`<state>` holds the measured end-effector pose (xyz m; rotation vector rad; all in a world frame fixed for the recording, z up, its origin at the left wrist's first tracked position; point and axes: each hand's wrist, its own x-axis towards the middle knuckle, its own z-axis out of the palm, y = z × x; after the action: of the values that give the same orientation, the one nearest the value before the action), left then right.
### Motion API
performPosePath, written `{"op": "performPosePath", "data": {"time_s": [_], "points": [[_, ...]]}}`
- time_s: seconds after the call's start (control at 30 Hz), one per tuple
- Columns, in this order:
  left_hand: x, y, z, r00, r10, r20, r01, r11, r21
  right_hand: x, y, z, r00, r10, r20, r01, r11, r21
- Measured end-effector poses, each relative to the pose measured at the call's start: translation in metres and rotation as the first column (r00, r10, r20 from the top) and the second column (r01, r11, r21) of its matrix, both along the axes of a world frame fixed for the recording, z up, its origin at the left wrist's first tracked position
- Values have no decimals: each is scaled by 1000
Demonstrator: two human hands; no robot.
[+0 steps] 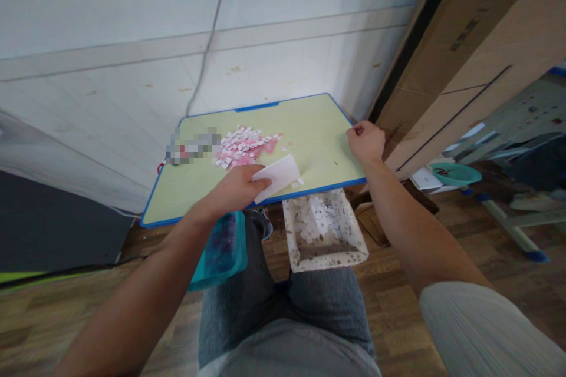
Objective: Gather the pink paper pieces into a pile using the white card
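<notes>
My left hand (242, 186) pinches a curved white card (279, 177) low over the front of a pale yellow-green board (316, 129) with a blue rim. A few small white pieces (297, 183) lie just by the card's edge. Behind it, a pile of small white squares (243, 144) mixed with pink bits rests on the board. At the board's right edge my right hand (367, 140) has its fingers curled in. Whether anything is between those fingers is hidden.
A speckled white foam box (325, 256) holding white scraps stands below the board's front edge, over my legs. To its left is a teal tub (241, 241). A cardboard box (469, 53) rises at the right, with a green basin (457, 173) beyond. A wall backs the board.
</notes>
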<state>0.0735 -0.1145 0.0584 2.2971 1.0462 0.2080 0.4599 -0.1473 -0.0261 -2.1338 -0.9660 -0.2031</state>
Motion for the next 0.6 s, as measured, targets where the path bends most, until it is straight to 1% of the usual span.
{"op": "performPosePath", "data": {"time_s": [0.13,0.3,0.33,0.4,0.47,0.5,0.53,0.6], "points": [[5,-13,1,999,43,24,-44,998,36,0,0,0,1000,2,2,-2,1000,14],[10,-35,3,994,-81,70,86,994,-60,-3,-2,4,1000,5,1,-5,1000,9],[10,-36,4,994,-78,82,83,994,-67,-4,-2,4,1000,3,2,-3,1000,9],[10,-37,4,995,-24,94,30,998,-64,-4,-2,4,1000,0,4,0,1000,13],[10,-36,4,996,32,79,-29,999,-43,-4,-2,3,1000,-4,6,4,1000,17],[10,-36,4,997,33,65,-31,999,-35,-3,-2,2,1000,-7,8,7,1000,20],[11,-37,4,999,6,49,-5,999,-35,-2,-2,2,1000,-10,10,10,1000,24],[13,-41,5,995,-95,31,96,994,-50,0,-1,0,1000,-8,15,8,999,32]]}}
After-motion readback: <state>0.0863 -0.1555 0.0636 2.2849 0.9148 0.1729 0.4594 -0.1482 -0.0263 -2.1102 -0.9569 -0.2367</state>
